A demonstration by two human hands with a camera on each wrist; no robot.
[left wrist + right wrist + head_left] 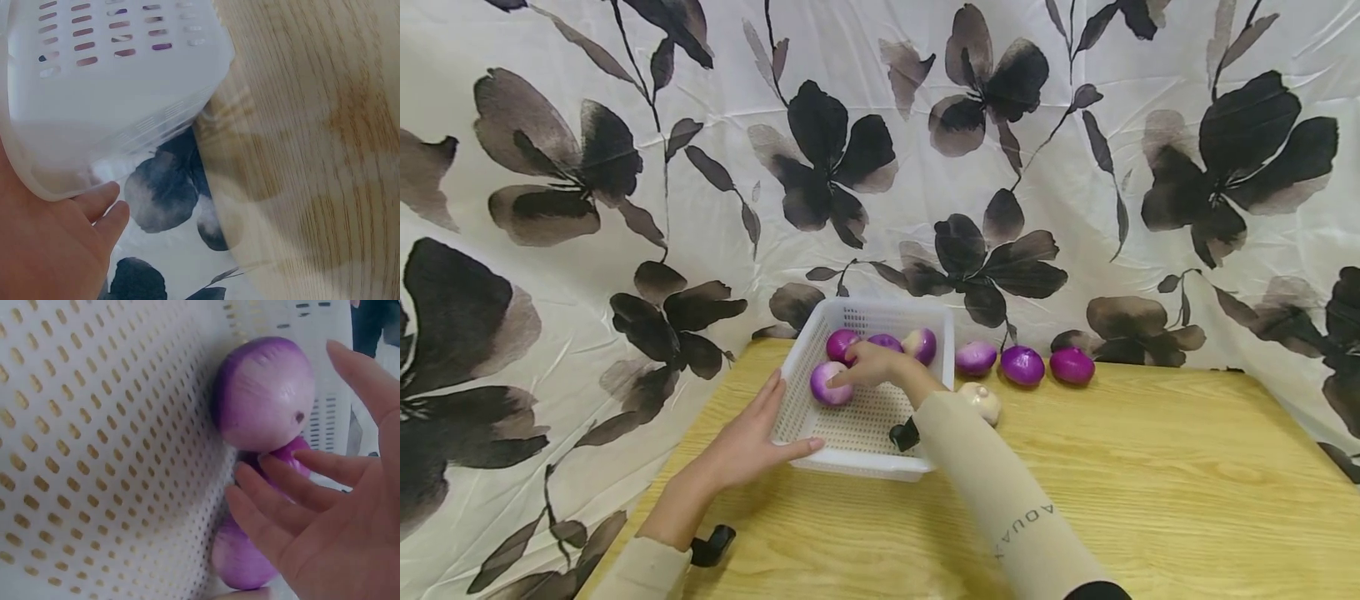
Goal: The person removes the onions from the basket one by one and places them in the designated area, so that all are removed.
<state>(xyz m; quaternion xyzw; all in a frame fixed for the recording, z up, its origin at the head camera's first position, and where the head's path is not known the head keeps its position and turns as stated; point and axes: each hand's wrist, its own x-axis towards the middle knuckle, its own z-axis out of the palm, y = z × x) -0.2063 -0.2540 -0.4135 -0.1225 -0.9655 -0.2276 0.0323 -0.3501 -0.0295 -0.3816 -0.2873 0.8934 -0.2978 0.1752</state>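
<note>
left hand (752, 442) flat against white basket (820, 457) at 7 o'clock corner; right hand (871, 367) fingers loose, touching onion (829, 385).

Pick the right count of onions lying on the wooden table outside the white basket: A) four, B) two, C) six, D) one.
A: three purple onions sit in a row right of the white basket, and a pale onion lies in front of them by the right hand's sleeve, all on the table.
</note>
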